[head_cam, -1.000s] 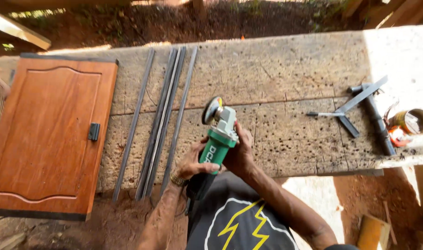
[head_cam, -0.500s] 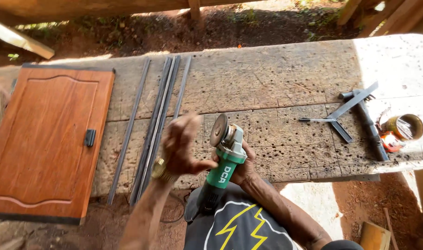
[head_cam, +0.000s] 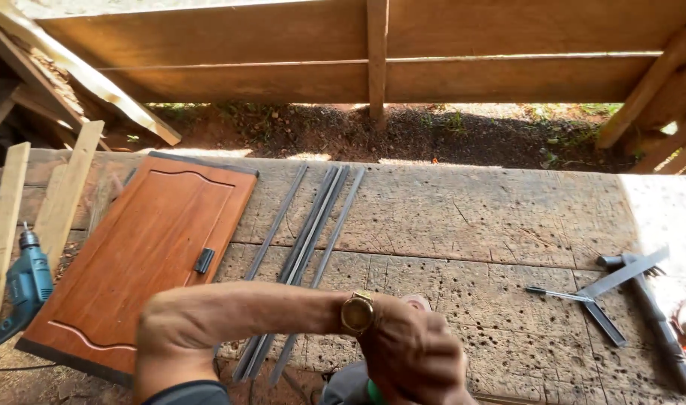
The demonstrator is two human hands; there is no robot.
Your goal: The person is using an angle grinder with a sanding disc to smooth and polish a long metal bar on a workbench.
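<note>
Your left hand (head_cam: 414,356): fist clenched, gold wristwatch (head_cam: 357,313) on wrist, covering green grinder (head_cam: 373,394) at bottom edge; whether it grasps grinder, cannot tell. Right hand out of view. Grey metal strips (head_cam: 305,247) on wooden workbench (head_cam: 463,225), beside cabinet door (head_cam: 144,259).

One head-worn camera looks steeply down over the workbench (head_cam: 463,225), close above it.
</note>
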